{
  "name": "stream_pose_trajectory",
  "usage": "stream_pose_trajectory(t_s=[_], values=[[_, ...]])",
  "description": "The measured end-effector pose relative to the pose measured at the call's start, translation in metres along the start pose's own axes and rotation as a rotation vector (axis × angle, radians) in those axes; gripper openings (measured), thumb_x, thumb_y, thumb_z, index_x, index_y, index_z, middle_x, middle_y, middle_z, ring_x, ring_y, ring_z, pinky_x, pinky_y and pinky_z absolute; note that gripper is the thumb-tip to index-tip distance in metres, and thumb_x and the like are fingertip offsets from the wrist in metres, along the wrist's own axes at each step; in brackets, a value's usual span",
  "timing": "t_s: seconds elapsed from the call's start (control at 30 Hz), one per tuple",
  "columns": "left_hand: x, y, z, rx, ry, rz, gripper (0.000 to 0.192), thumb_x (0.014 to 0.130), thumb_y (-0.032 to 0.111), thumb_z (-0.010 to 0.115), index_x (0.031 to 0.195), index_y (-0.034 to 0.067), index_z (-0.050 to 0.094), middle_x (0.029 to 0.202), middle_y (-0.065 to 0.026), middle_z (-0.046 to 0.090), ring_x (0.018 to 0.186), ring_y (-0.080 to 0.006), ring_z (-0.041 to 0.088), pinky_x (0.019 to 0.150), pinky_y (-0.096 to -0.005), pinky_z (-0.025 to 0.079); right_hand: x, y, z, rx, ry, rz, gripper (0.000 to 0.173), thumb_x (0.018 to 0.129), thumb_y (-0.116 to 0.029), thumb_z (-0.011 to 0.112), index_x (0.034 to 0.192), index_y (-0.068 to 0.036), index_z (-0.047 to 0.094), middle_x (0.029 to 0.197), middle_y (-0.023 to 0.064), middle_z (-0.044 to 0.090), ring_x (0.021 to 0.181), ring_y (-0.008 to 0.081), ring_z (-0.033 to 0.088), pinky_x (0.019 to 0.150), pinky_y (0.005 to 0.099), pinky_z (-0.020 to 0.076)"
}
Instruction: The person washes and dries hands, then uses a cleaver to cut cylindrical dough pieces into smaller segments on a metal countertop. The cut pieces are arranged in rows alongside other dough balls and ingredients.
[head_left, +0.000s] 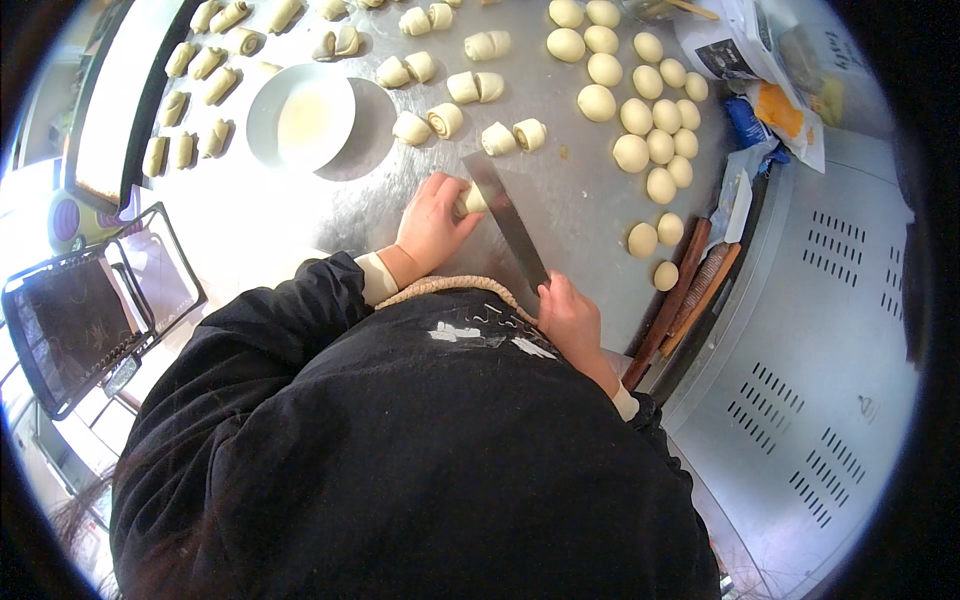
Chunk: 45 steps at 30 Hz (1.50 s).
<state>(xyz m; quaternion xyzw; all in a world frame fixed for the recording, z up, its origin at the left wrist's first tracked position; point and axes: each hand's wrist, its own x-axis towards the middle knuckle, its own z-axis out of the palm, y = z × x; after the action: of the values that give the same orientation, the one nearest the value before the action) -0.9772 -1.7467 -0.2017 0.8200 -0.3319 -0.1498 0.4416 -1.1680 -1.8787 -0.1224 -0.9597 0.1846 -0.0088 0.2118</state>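
My left hand (436, 225) grips a pale dough roll (470, 201) on the metal table (360, 214). A knife with a long, broad blade (511, 221) is in my right hand (568, 311), its blade lying along the roll's right side. Whether the blade has entered the dough cannot be told. Beyond the blade's tip sit two short rolled dough pieces (498, 139), with more such pairs further back. A white bowl (259, 124) with something pale inside stands to the left of them. Several round dough balls (632, 154) lie to the right.
More dough rolls (220, 85) lie at the back left. Along the right edge rest a dark red wooden stick (679, 292), a ridged roller (697, 289) and plastic bags (739, 199). A perforated metal panel (817, 315) is at the right, a dark rack or tray (75, 330) at the left.
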Motion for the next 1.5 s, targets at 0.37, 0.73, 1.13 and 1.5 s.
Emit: stream_pose_trajectory(t_s=[0.37,0.73,1.13,1.5], values=[[0.002,-0.001,-0.001,0.019,-0.036,-0.016,0.039,0.069,0.017,0.077,0.099,0.006,0.056,0.093,-0.0118,0.055,0.091,-0.0334,0.055,0.079,-0.0411,0.047,0.002,-0.005,-0.003,-0.038,-0.035,0.014,0.022,0.084,-0.012,0.061,0.104,-0.006,0.057,0.086,0.0109,0.066,0.069,0.0283,0.066,0.059,0.0367,0.0532],[0.003,-0.002,-0.002,0.029,-0.036,-0.011,0.038,0.070,0.020,0.077,0.099,0.007,0.056,0.093,-0.0104,0.054,0.091,-0.0321,0.055,0.077,-0.0402,0.048,0.003,-0.007,-0.006,-0.086,-0.004,-0.033,0.022,0.083,-0.012,0.063,0.104,-0.009,0.057,0.082,0.0090,0.065,0.064,0.0258,0.065,0.054,0.0352,0.0514],[0.004,0.002,-0.003,0.102,-0.084,0.002,0.034,0.068,0.011,0.073,0.098,0.006,0.056,0.097,-0.0122,0.054,0.096,-0.0337,0.054,0.080,-0.0416,0.047,0.036,-0.016,0.016,-0.050,-0.366,0.146,0.013,0.086,-0.011,0.052,0.096,-0.003,0.046,0.086,0.0199,0.063,0.074,0.0419,0.062,0.062,0.0504,0.0489],[0.019,0.032,-0.007,0.336,-0.278,-0.036,0.060,0.069,0.023,0.073,0.117,-0.001,0.046,0.116,-0.0190,0.047,0.107,-0.0366,0.049,0.090,-0.0423,0.047,-0.005,0.006,-0.012,0.459,0.127,0.394,0.017,0.092,-0.015,0.055,0.099,0.001,0.053,0.061,0.0093,0.056,0.053,0.0213,0.058,0.052,0.0345,0.0457]])
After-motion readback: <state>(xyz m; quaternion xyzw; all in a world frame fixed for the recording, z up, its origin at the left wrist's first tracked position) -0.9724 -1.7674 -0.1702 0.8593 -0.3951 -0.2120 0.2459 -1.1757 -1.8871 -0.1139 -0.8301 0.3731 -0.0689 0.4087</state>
